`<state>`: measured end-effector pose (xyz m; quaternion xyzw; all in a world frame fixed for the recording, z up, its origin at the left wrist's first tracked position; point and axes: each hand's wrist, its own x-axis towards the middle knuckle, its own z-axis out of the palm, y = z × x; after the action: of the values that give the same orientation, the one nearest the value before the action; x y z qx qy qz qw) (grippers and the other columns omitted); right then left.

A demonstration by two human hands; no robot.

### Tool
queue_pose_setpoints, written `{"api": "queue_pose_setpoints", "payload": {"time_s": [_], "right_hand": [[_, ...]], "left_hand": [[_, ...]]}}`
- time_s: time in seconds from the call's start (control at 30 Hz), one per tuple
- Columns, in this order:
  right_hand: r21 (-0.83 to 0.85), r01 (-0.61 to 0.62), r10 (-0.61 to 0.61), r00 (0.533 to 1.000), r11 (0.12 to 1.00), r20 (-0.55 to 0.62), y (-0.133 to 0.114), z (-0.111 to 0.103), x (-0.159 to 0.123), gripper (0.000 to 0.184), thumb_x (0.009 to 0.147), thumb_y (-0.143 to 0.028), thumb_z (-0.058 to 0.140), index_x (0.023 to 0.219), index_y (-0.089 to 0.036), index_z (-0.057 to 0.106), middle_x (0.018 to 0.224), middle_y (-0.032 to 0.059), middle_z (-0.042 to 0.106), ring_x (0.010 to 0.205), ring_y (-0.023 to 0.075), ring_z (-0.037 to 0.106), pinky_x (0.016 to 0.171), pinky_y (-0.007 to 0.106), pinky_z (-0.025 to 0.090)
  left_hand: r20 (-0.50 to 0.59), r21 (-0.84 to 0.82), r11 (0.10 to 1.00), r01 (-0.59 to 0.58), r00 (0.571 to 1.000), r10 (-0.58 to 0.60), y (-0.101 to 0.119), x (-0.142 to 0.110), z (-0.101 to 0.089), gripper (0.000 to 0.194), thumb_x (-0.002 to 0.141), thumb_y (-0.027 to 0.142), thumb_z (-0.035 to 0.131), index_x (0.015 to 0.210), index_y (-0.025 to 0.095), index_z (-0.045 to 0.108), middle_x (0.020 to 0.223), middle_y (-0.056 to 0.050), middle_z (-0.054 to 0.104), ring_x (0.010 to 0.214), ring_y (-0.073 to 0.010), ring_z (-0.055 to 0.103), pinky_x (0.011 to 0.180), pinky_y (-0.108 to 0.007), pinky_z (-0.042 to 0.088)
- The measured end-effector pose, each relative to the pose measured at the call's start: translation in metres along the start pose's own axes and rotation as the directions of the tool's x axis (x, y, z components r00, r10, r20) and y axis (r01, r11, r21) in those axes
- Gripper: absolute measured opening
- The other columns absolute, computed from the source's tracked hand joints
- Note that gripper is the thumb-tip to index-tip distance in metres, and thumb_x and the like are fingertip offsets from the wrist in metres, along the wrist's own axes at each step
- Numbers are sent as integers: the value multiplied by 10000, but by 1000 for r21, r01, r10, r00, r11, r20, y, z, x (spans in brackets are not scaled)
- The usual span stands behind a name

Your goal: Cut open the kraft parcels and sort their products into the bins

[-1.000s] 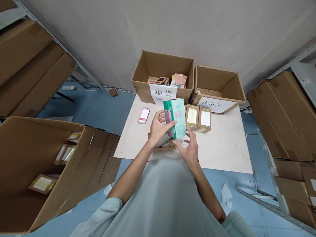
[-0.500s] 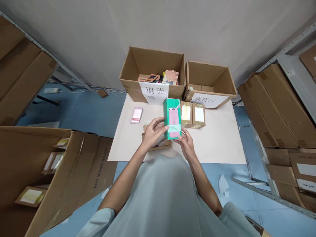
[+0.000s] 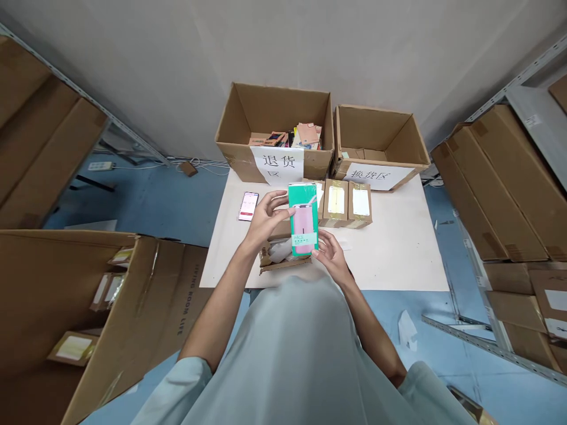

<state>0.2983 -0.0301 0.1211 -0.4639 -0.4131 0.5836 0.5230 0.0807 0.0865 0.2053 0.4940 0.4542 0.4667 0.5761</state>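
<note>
A green product box (image 3: 303, 219) with a pink device pictured on its front is held up between both hands, above the table. My left hand (image 3: 267, 219) grips its left side, thumb on the front face. At the lower right corner, my right hand (image 3: 330, 255) pinches its edge. Below it lies an opened brown carton (image 3: 283, 265) with crumpled pale wrapping (image 3: 280, 251) inside, partly hidden by the green box and my left hand. Left of my left hand, a phone (image 3: 248, 206) with a lit screen lies on the white table (image 3: 394, 248).
Small labelled cartons (image 3: 359, 203) stand behind the green box. At the back are two large open boxes with paper signs: the left box (image 3: 274, 118) holds packages; the right box (image 3: 381, 133) has cartons inside. A big carton (image 3: 155, 295) stands left; stacked cartons (image 3: 500, 183) stand right.
The green box has shifted slightly left and turned to show its front more squarely, with both hands still on it. More of the opened carton and another small carton now show.
</note>
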Motion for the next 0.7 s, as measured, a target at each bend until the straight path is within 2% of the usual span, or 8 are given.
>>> {"api": "queue_pose_setpoints", "payload": {"time_s": [0.13,0.23,0.33,0.5,0.7], "right_hand": [[-45,-26,28,999,999,47,13,-6,12,911,810,-554,1008,1582,-307,591,1702,165,600,1496,310,673,1217,498,592],[-95,-3,8,998,996,60,17,-12,28,932,786,-518,1021,1594,-311,606,1716,153,597,1493,313,676,1237,519,580],[-158,40,-30,998,987,64,12,-16,42,910,792,-483,1008,1599,-309,626,1682,147,641,1485,331,686,1271,571,550],[-209,119,-98,990,971,106,-1,-17,55,853,850,-409,961,1624,-317,616,1711,132,626,1550,343,642,1328,613,488],[-175,91,-68,989,980,133,8,-10,53,936,836,-412,970,1671,-321,558,1726,154,602,1504,336,674,1277,588,538]], "left_hand": [[63,16,1000,-16,998,15,11,-9,-8,849,701,454,1010,1448,273,649,1462,-146,747,1446,-354,663,1066,-424,632],[157,71,997,-34,987,22,22,-27,-12,1009,657,368,1029,1570,290,607,1542,-160,696,1473,-363,636,1067,-415,638],[210,155,987,-47,978,14,31,-49,-13,1030,679,272,987,1630,313,592,1574,-151,673,1454,-360,653,1123,-449,633],[191,211,975,-72,981,31,35,-70,-12,925,744,239,926,1615,339,630,1590,-126,673,1406,-354,689,1151,-479,635],[121,242,958,-151,985,124,29,-67,-14,928,752,309,948,1609,333,593,1580,-140,670,1501,-379,614,1130,-463,630]]}}
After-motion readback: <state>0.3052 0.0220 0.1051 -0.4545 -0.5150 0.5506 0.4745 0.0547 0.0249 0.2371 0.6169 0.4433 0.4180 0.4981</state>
